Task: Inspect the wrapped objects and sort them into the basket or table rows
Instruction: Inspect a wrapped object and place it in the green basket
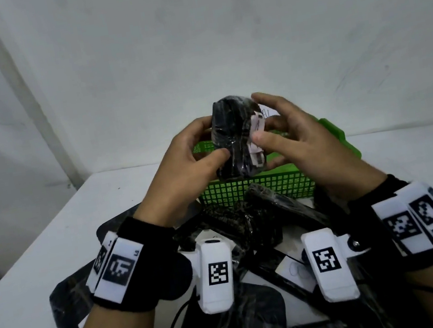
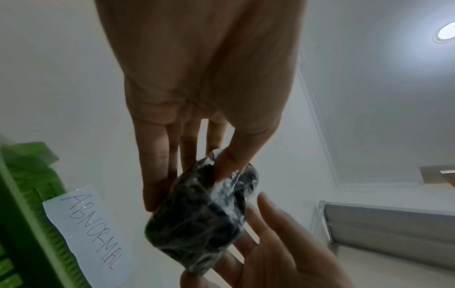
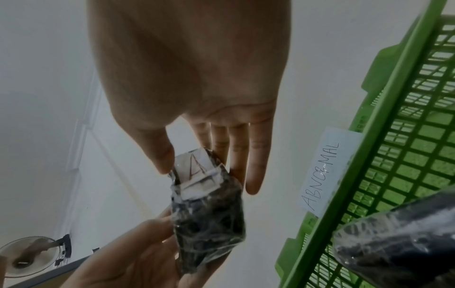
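Note:
Both hands hold one black object wrapped in clear film (image 1: 233, 135) up in front of me, above the green mesh basket (image 1: 255, 186). My left hand (image 1: 201, 149) grips its left side between thumb and fingers. My right hand (image 1: 264, 130) pinches its right side at a white paper label (image 3: 197, 165) with a red letter A under the film. The same wrapped object (image 2: 199, 214) shows from below in the left wrist view. A paper tag reading ABNORMAL (image 3: 322, 171) is stuck on the basket's rim.
Several more black wrapped objects (image 1: 236, 226) lie piled on the white table (image 1: 48, 218) between me and the basket, some with white labels. One dark wrapped object (image 3: 399, 237) lies close to the basket wall. A plain white wall stands behind.

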### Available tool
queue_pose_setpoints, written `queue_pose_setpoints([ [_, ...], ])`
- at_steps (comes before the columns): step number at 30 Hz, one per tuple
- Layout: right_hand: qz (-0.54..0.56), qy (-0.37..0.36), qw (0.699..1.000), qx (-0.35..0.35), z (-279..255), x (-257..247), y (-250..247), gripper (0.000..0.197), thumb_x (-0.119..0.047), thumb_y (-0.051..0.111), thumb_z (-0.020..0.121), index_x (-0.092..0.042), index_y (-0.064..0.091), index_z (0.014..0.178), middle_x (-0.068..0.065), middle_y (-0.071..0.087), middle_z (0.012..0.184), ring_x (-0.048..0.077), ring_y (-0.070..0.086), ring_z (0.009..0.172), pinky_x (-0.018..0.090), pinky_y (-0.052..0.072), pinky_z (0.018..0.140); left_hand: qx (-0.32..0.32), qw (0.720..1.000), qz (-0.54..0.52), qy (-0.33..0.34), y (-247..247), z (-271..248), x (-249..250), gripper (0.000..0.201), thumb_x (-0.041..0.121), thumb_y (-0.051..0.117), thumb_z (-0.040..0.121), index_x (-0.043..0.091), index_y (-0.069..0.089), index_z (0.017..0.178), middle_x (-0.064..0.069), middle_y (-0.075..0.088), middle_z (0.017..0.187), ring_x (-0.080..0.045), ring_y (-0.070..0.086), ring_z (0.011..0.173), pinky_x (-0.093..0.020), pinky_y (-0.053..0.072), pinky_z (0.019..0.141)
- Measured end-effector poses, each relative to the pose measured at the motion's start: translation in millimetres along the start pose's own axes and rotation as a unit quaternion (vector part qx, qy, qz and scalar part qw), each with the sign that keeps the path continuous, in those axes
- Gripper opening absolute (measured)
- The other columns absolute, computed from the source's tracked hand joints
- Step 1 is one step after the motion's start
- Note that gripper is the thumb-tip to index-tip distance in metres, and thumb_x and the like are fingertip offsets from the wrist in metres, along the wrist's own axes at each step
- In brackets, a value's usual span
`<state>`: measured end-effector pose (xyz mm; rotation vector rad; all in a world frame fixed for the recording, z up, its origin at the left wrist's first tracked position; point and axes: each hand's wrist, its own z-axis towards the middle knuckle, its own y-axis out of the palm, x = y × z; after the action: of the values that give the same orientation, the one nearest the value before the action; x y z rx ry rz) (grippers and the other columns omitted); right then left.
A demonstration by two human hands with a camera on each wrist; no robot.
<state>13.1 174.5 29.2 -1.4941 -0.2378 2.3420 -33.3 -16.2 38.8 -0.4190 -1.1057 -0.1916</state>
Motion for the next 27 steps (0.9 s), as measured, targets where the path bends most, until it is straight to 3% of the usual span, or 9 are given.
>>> queue_pose_setpoints([
  [2, -0.01, -0.004, 1.0, -0.001, 0.3, 1.8, -0.4, 0.057, -0.038, 0.059, 0.1, -0.04, 0.038, 0.153, -0.002, 0.063, 0.134, 0.012, 0.07, 0.109, 0.044, 0.063, 0.086, -0.009, 1.0, 0.001, 0.008, -2.1, 0.1, -0.3, 0.044, -0.003, 0.062, 0.092, 0.023, 0.06, 0.127, 0.0, 0.066, 0.119, -0.022, 0.071, 0.1, -0.034, 0.06, 0.083],
  [6, 0.022, 0.011, 1.0, 0.007, 1.6, -0.3, 0.0, 0.042, -0.046, 0.052, 0.101, -0.038, 0.052, 0.142, -0.006, 0.071, 0.121, 0.011, 0.071, 0.108, 0.044, 0.061, 0.089, -0.024, 1.0, 0.007, 0.008, -4.0, 1.1, -4.0, 0.048, -0.003, 0.068, 0.088, 0.024, 0.06, 0.126, -0.001, 0.065, 0.111, -0.015, 0.069, 0.092, -0.025, 0.055, 0.074],
  [10, 0.08, 0.051, 0.995, 0.038, 2.7, -3.0, 3.2, 0.037, -0.056, 0.047, 0.1, -0.033, 0.069, 0.118, -0.011, 0.075, 0.111, 0.008, 0.071, 0.105, 0.04, 0.059, 0.095, -0.011, 0.997, 0.058, 0.045, -2.2, 1.8, -5.7, 0.046, -0.007, 0.071, 0.082, 0.03, 0.063, 0.108, 0.01, 0.066, 0.103, -0.007, 0.066, 0.098, -0.022, 0.05, 0.082],
  [13, 0.089, 0.016, 0.995, 0.044, 3.2, -5.0, 10.2, 0.02, -0.035, 0.054, 0.103, -0.026, 0.071, 0.102, -0.014, 0.076, 0.094, 0.003, 0.071, 0.097, 0.027, 0.06, 0.083, -0.01, 0.992, 0.097, 0.077, 0.4, 0.9, -4.4, 0.047, -0.009, 0.07, 0.078, 0.034, 0.061, 0.094, 0.024, 0.064, 0.094, 0.002, 0.062, 0.099, -0.019, 0.048, 0.084],
  [15, 0.082, -0.013, 0.995, 0.05, 2.9, -5.8, 13.7, 0.013, -0.025, 0.059, 0.101, -0.026, 0.072, 0.101, -0.011, 0.076, 0.092, 0.007, 0.073, 0.095, 0.032, 0.061, 0.085, -0.003, 0.991, 0.097, 0.09, -0.3, 1.2, -5.5, 0.045, -0.009, 0.069, 0.078, 0.033, 0.06, 0.092, 0.025, 0.063, 0.094, -0.001, 0.063, 0.101, -0.026, 0.052, 0.086],
  [19, 0.051, -0.044, 0.992, 0.102, 3.4, -0.5, 16.1, 0.006, -0.024, 0.07, 0.095, -0.026, 0.075, 0.096, -0.005, 0.079, 0.092, 0.014, 0.076, 0.091, 0.044, 0.061, 0.088, -0.01, 0.991, 0.097, 0.097, -3.3, 2.2, -9.5, 0.039, -0.004, 0.073, 0.079, 0.03, 0.062, 0.094, 0.014, 0.064, 0.103, -0.003, 0.063, 0.105, -0.036, 0.056, 0.091],
  [21, 0.029, -0.048, 0.99, 0.13, 4.3, 3.4, 17.1, 0.004, -0.025, 0.073, 0.093, -0.024, 0.076, 0.095, -0.004, 0.079, 0.089, 0.014, 0.076, 0.087, 0.044, 0.062, 0.085, -0.016, 0.99, 0.102, 0.094, -2.3, 2.5, -11.2, 0.039, -0.002, 0.075, 0.079, 0.03, 0.061, 0.095, 0.009, 0.064, 0.108, 0.0, 0.063, 0.105, -0.032, 0.055, 0.089],
  [25, 0.057, -0.018, 0.99, 0.13, 4.6, 2.4, 11.9, 0.009, -0.025, 0.072, 0.094, -0.018, 0.078, 0.096, -0.004, 0.08, 0.084, 0.01, 0.076, 0.081, 0.038, 0.064, 0.078, -0.026, 0.993, 0.093, 0.072, -0.3, 3.9, -11.8, 0.035, 0.002, 0.074, 0.083, 0.032, 0.063, 0.097, 0.011, 0.066, 0.11, 0.005, 0.065, 0.098, -0.012, 0.048, 0.082],
  [27, 0.085, 0.003, 0.989, 0.119, 4.8, 1.0, 8.0, 0.014, -0.028, 0.069, 0.095, -0.017, 0.076, 0.098, -0.007, 0.078, 0.082, 0.007, 0.075, 0.079, 0.032, 0.063, 0.073, -0.018, 0.993, 0.093, 0.067, 1.5, 4.6, -12.1, 0.027, 0.006, 0.072, 0.087, 0.029, 0.065, 0.1, 0.011, 0.067, 0.109, 0.0, 0.067, 0.094, -0.018, 0.053, 0.083],
])
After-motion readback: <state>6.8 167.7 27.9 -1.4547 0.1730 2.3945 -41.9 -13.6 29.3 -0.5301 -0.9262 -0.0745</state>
